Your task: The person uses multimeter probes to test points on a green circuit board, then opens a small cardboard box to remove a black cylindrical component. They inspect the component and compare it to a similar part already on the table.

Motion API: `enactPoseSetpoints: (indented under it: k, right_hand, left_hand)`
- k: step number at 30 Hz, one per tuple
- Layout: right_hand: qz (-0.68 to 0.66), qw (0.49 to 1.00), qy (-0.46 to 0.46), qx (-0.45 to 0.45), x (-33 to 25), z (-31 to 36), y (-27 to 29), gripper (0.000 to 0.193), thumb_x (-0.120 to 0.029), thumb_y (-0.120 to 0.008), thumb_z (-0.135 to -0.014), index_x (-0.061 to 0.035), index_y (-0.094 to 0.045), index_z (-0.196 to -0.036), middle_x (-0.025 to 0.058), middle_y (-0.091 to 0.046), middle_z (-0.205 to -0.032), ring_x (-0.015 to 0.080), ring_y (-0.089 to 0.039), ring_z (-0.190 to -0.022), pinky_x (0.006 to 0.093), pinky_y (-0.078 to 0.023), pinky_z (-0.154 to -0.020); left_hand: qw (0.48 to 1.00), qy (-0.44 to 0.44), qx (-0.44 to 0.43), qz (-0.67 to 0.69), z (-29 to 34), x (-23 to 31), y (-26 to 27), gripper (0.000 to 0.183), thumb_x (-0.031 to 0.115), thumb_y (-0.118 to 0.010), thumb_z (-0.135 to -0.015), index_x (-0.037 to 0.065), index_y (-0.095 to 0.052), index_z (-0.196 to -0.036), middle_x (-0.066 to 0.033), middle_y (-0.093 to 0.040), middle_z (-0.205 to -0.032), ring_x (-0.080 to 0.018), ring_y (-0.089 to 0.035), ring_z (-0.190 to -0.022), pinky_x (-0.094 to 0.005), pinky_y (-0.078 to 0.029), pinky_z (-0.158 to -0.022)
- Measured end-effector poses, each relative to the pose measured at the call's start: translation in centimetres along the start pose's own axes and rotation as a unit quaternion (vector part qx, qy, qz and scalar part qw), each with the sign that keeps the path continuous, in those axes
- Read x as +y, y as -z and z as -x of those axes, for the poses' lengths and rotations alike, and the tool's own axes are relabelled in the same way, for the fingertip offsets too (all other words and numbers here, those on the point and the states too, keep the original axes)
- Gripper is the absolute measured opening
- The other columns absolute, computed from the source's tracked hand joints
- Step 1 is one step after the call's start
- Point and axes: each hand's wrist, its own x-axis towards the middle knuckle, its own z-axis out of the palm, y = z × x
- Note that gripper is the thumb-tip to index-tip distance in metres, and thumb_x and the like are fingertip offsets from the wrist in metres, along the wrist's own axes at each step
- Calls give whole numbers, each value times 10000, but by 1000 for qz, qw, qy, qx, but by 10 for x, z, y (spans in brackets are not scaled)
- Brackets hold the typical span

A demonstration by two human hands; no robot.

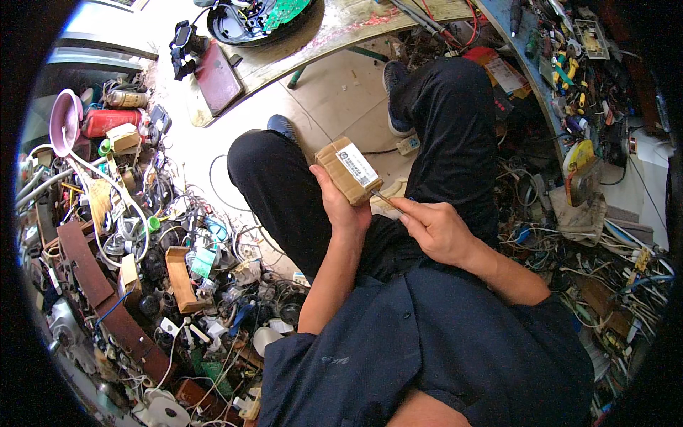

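Note:
A small brown cardboard box [333, 161] with a white printed label [357, 165] rests in my left hand [344, 206], whose thumb lies along the box's left side. My right hand [440, 229] is closed round a thin, dark, slender tool [385, 199]. Its tip meets the box at the lower right corner; whether it has gone into the cardboard I cannot tell. Most of the tool is hidden by my fingers, so its exact kind does not show. Both hands are over my lap, between my knees.
A wooden bench [313, 46] ahead bears a round black housing [249, 34] with a green circuit board and a dark phone-like slab [218, 80]. Heaped cables and parts [213, 285] lie left. Pliers and other hand tools [569, 78] crowd the right-hand table.

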Motion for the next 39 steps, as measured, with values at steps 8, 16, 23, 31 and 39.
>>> enactPoseSetpoints:
  k: [8,16,23,31,39]
  right_hand:
    - [-12,1000,9,-16,2,-4,-6,318,-127,-638,-987,-2,-669,-1278,256,-725,-939,400,-729,-813,459,-577,-709]
    - [17,1000,14,-5,0,18,7,322,-43,-642,-978,42,-657,-1288,221,-753,-992,299,-764,-823,369,-584,-709]
    - [-6,997,-69,31,-1,15,1,333,-77,-599,-996,9,-630,-1316,230,-733,-1014,350,-740,-864,407,-582,-746]
    - [29,999,9,15,0,26,10,286,-55,-601,-990,27,-652,-1259,170,-725,-877,233,-720,-716,345,-537,-644]
    - [92,996,15,14,-20,-4,87,218,-71,-639,-963,-41,-684,-1174,186,-735,-1018,360,-738,-900,405,-588,-773]
  left_hand:
    - [996,82,5,-18,16,-24,-1,743,702,-286,-1062,78,-578,-1339,-126,-711,-1085,-293,-720,-908,-443,-612,-750]
    - [997,63,-34,30,7,-7,1,758,740,-293,-1039,111,-585,-1345,-134,-711,-1061,-302,-718,-857,-438,-604,-726]
    - [999,17,9,27,10,-12,1,742,730,-289,-1046,119,-575,-1354,-121,-712,-1064,-293,-721,-869,-442,-609,-762]
    - [987,24,-133,83,12,0,16,843,798,-323,-994,90,-553,-1389,-145,-705,-1116,-296,-732,-891,-436,-633,-744]
    - [957,149,-248,-15,28,8,13,876,672,-636,-917,-15,-490,-1440,-262,-651,-1287,-377,-733,-1032,-476,-648,-841]
